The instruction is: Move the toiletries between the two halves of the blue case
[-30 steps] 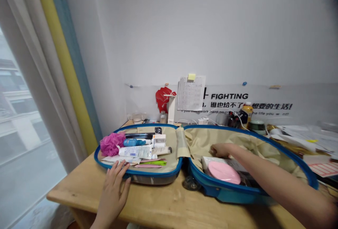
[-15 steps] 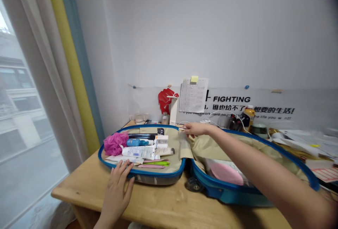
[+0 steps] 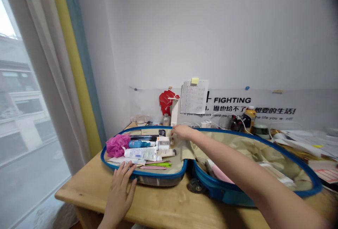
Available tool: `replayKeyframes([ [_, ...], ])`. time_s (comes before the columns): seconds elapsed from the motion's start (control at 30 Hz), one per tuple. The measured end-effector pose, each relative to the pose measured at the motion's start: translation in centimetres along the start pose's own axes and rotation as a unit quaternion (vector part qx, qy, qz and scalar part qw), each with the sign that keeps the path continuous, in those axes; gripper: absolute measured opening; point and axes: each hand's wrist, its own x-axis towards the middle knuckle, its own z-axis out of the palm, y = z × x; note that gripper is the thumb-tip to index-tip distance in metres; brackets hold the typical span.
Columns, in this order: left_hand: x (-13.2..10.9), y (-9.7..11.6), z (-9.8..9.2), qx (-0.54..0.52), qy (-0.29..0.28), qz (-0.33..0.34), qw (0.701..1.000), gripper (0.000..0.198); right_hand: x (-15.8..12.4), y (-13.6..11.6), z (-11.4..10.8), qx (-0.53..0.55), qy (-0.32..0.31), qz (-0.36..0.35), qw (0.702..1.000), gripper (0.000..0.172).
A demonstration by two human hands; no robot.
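An open suitcase point(image 3: 169, 179) with blue edging lies on the desk, its two halves spread side by side. My left hand point(image 3: 121, 183) rests at the front rim of the left half, fingers stretched out. My right hand point(image 3: 182, 132) reaches over the far side of that half, near the hinge; its fingers are bent together, and what they hold, if anything, is hidden. Between the hands lie a pink bath puff point(image 3: 118, 145), a white squeeze tube point(image 3: 141, 153), a blue bottle point(image 3: 136, 144), a small white box point(image 3: 162, 140) and flat green and pink items point(image 3: 160, 165).
A pink object point(image 3: 221, 173) and a clear packet point(image 3: 277, 174) lie in the right half, partly behind my forearm. Along the wall stand a yellow-labelled bottle point(image 3: 249, 118), a small jar point(image 3: 166, 120) and a white upright stand point(image 3: 174, 112). Papers point(image 3: 303, 139) cover the desk's right side.
My right hand has moved left from the hinge to over the far right of the left half. My left hand stays at the front rim. The view has shifted slightly.
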Motion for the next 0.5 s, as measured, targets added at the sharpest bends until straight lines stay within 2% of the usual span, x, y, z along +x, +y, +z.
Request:
replayKeyframes([
  [0.1,0.1,0.1,0.0,-0.003,0.004,0.005,1.000,0.044,-1.7,1.6,-0.9,0.021,0.043,0.015,0.999,0.032],
  [0.23,0.0,-0.1,0.0,-0.002,0.002,0.009,1.000,0.045,-5.9,4.1,-1.6,0.057,0.062,0.053,0.995,0.027],
  [0.3,0.0,-0.2,0.1,0.002,0.001,0.011,1.000,0.046,-8.6,5.3,-1.3,0.080,0.043,0.076,0.993,0.030],
  [0.4,-0.1,-0.4,0.1,0.004,0.002,0.016,1.000,0.046,-12.7,6.6,0.4,0.123,-0.023,0.100,0.987,0.036],
  [0.5,0.0,-0.3,0.2,0.005,0.002,0.016,1.000,0.046,-16.3,7.1,2.9,0.161,-0.083,0.114,0.977,0.057],
])
